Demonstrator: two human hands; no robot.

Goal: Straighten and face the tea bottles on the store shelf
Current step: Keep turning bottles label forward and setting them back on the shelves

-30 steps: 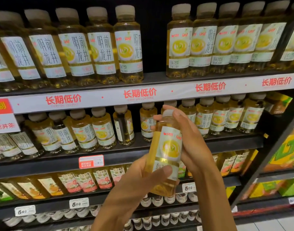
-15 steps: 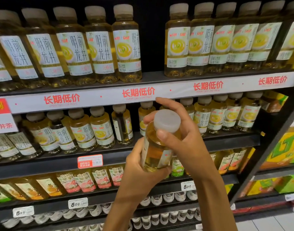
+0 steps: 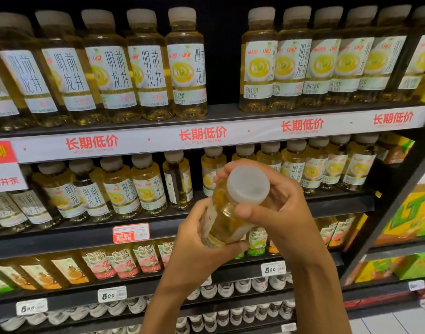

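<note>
A: Far left first. Red and white promo sign (image 3: pixel 3 165) clipped to the white price rail (image 3: pixel 206 137), red print all along it. Above, five tea bottles (image 3: pixel 107 66) in a row on the top shelf, labels turned a shade to the right.

B: Second shelf, left group (image 3: pixel 120 189): labels mixed, one bottle (image 3: pixel 179 180) turned so only the label's edge and clear tea show. Below that, a red shelf tag (image 3: pixel 131 233), and lower still a white price tag (image 3: pixel 112 294).

A: Centre now. Left hand (image 3: pixel 197 239) curled under and round the lower body of the held bottle (image 3: pixel 227 218), thumb across the base. Bottle off the shelf, in front of the second tier, tipped so the white cap (image 3: pixel 248 184) points at the camera.

B: Right hand (image 3: pixel 281 203) wrapped round the neck just behind that cap, thumb on the near side, fingers over the top. Firm hold, both hands.

A: Rightwards. Top-shelf right group (image 3: pixel 324 61) facing forward, yellow cup pictures showing. Second-shelf right group (image 3: pixel 327 165) behind the right hand, labels mostly forward.

B: Far right, green and yellow cartons (image 3: pixel 413 213) on the next bay.
</note>
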